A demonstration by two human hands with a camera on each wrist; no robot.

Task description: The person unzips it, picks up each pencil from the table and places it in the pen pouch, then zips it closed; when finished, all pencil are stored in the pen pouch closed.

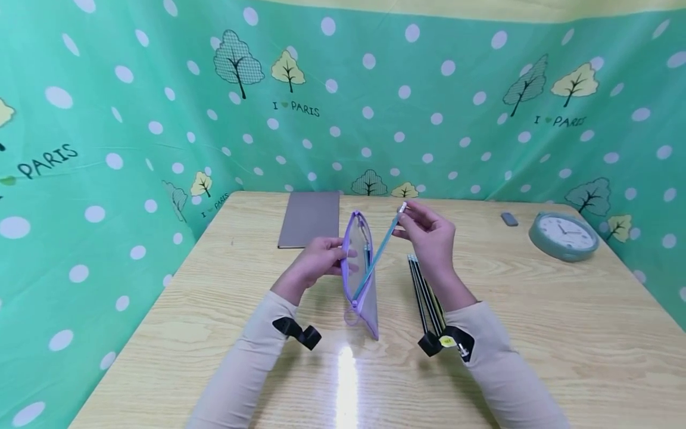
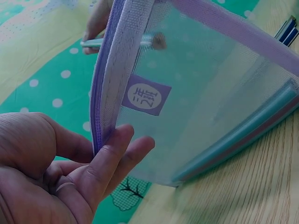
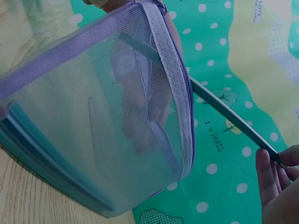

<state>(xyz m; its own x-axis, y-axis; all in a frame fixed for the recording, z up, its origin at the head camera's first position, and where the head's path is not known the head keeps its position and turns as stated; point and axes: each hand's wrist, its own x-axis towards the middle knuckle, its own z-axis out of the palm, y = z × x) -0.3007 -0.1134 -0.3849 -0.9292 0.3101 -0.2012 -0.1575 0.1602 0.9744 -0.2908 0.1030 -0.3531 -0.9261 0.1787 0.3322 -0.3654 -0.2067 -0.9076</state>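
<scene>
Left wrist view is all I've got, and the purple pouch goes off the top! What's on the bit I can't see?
Observer: In the head view, a purple loop hangs at the near end of the pouch.
Operator: Ooh! Is there anything round?
Observer: Yes, a clock with a green rim, over on the right side of the table.
Operator: And anything big and flat?
Observer: A greyish notebook lies beyond the left hand, near the far edge.

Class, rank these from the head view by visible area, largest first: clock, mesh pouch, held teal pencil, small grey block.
1. Clock and mesh pouch: too close to rank.
2. Teal pencil: long but thin.
3. Grey block: clearly smallest.
</scene>
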